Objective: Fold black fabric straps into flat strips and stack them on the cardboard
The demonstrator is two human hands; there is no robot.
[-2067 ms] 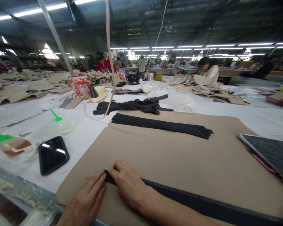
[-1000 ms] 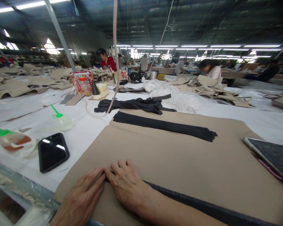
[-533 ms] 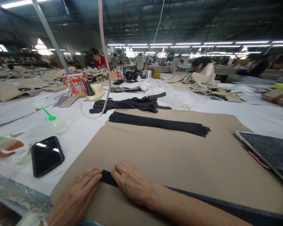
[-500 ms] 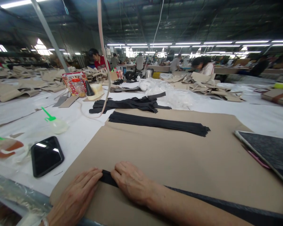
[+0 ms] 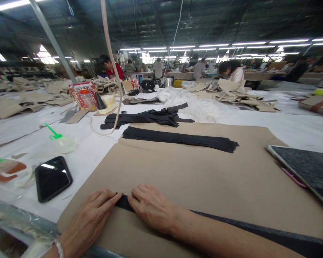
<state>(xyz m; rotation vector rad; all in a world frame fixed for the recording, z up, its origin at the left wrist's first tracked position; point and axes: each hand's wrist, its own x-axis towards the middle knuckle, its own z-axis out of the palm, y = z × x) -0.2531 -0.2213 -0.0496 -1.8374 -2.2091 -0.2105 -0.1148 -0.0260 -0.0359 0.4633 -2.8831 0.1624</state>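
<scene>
A long black fabric strip (image 5: 123,203) lies along the near part of a brown sheet (image 5: 199,175). It runs to the right under my forearm, where a dark grey edge shows beside it. My left hand (image 5: 90,215) has its fingers together on the strip's left end, fingertips closed on it. Just to the right, my right hand (image 5: 150,208) is curled over the same strip and presses it down; its fingertips are partly hidden. Farther up the sheet rests a neat stack of black strips (image 5: 177,138).
Left of the sheet are a black phone (image 5: 54,178) and a squeeze bottle with a green nozzle (image 5: 64,142). Loose black strips (image 5: 148,118) lie behind, near a hanging hose (image 5: 111,53). A grey felt-like piece (image 5: 304,161) is at the right. Co-workers sit far back.
My left hand has shifted slightly, its thumb and fingers now drawn closer over the strip's end. The right hand stays almost in place. The camera view has tilted a little.
</scene>
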